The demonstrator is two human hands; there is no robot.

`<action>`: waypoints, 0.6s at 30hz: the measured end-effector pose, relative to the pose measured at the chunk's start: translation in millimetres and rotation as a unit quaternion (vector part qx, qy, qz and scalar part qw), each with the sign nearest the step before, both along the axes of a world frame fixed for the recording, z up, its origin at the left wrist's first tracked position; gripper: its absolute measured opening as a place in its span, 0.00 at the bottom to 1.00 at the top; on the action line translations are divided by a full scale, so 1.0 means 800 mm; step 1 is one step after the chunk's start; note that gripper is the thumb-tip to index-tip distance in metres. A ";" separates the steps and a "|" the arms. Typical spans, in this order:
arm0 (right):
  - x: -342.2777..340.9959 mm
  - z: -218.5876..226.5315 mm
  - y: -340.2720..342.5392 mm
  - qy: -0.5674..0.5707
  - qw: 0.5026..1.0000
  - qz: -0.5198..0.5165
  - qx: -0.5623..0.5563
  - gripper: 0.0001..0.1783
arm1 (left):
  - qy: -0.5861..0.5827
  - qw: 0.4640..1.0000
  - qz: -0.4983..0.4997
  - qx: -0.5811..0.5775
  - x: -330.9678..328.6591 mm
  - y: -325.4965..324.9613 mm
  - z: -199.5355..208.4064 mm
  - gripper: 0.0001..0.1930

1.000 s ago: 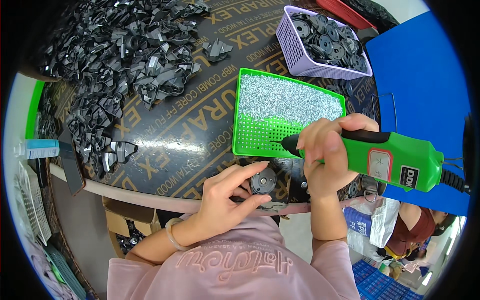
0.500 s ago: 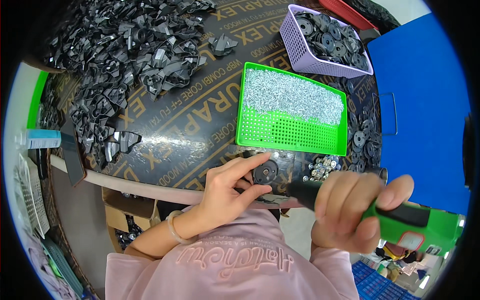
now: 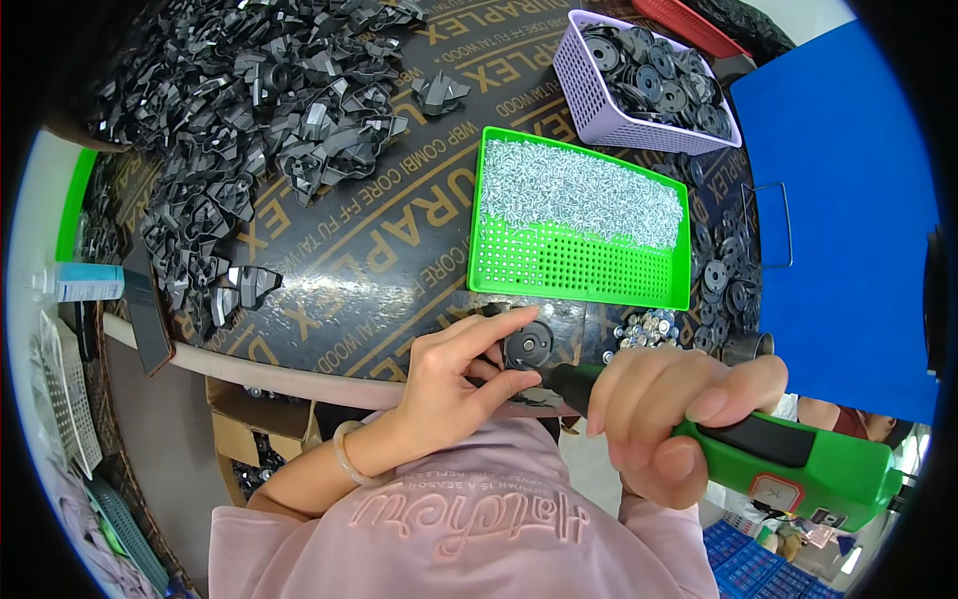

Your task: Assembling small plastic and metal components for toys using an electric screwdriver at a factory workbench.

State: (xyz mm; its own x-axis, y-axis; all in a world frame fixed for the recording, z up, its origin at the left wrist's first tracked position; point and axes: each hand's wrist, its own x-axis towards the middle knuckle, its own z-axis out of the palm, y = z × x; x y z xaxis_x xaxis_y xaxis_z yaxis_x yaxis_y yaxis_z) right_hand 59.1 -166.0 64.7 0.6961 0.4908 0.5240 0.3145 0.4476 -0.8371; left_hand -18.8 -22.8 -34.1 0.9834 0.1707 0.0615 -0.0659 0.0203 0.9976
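Left hand (image 3: 447, 369) half-curled round black disc (image 3: 529, 345), right hand (image 3: 671, 411) wrapping screwdriver (image 3: 838, 469)

We have bare desk (image 3: 349, 285) left of centre — a lane running up between the heap of black parts (image 3: 244, 110) and the green tray (image 3: 589, 268), narrowed at top centre by one stray black part (image 3: 441, 94). Upper right, the purple basket (image 3: 644, 133) blocks us; lower right, our right hand (image 3: 654, 414) and green screwdriver (image 3: 846, 467) bar the way.
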 end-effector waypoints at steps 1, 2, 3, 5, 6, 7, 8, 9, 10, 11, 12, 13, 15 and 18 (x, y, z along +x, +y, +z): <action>0.002 -0.002 -0.002 0.001 1.000 0.011 0.000 0.17 | 0.002 1.000 -0.002 0.007 0.000 0.000 0.002 0.30; 0.003 -0.004 -0.003 0.002 1.000 0.023 -0.001 0.17 | 0.003 1.000 -0.004 0.008 -0.001 -0.002 0.000 0.30; 0.000 -0.004 -0.002 0.005 1.000 0.004 0.000 0.17 | 0.012 1.000 -0.004 0.000 -0.002 -0.003 -0.004 0.30; 0.005 -0.002 -0.004 -0.001 1.000 0.016 -0.005 0.17 | 0.020 1.000 -0.004 -0.008 0.000 -0.003 -0.006 0.30; 0.007 -0.001 -0.005 -0.005 0.999 0.032 -0.011 0.17 | 0.015 1.000 -0.002 -0.006 0.002 -0.002 -0.003 0.30; 0.006 -0.001 -0.005 -0.005 0.999 0.033 -0.012 0.17 | 0.009 1.000 0.002 -0.004 0.002 -0.002 -0.001 0.31; 0.006 -0.002 -0.004 -0.008 0.999 0.040 -0.015 0.17 | 0.010 1.000 0.003 -0.005 0.000 -0.002 -0.001 0.31; 0.007 -0.002 -0.004 -0.012 0.999 0.046 -0.017 0.17 | 0.008 1.000 -0.001 0.006 0.000 -0.002 -0.002 0.30; 0.009 -0.002 -0.004 -0.014 0.999 0.048 -0.018 0.17 | 0.007 1.000 -0.004 0.018 0.000 -0.002 -0.002 0.30; 0.011 -0.002 -0.004 -0.017 0.998 0.054 -0.027 0.17 | 0.005 1.000 -0.002 0.016 0.002 -0.001 -0.003 0.30; 0.009 -0.002 -0.004 -0.017 0.997 0.060 -0.033 0.17 | 0.004 1.000 -0.007 0.026 0.000 0.000 -0.003 0.31; 0.008 -0.002 -0.003 -0.016 0.997 0.063 -0.033 0.17 | 0.004 0.999 -0.012 0.035 -0.002 0.000 -0.003 0.31; 0.003 0.001 0.000 0.004 0.998 0.042 -0.039 0.18 | -0.005 0.999 -0.013 0.043 -0.003 0.000 -0.003 0.31; -0.001 -0.008 -0.002 0.040 0.999 0.019 -0.023 0.18 | -0.014 0.998 -0.018 0.052 -0.001 0.001 -0.004 0.31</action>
State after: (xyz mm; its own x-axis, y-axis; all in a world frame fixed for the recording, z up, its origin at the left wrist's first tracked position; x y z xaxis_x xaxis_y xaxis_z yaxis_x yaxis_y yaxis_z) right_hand 58.4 -167.4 58.5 0.7146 0.5410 0.4434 0.2291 0.4178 -0.8792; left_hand -19.4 -21.9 -37.4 0.9864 0.1275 0.1040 -0.0942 -0.0809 0.9923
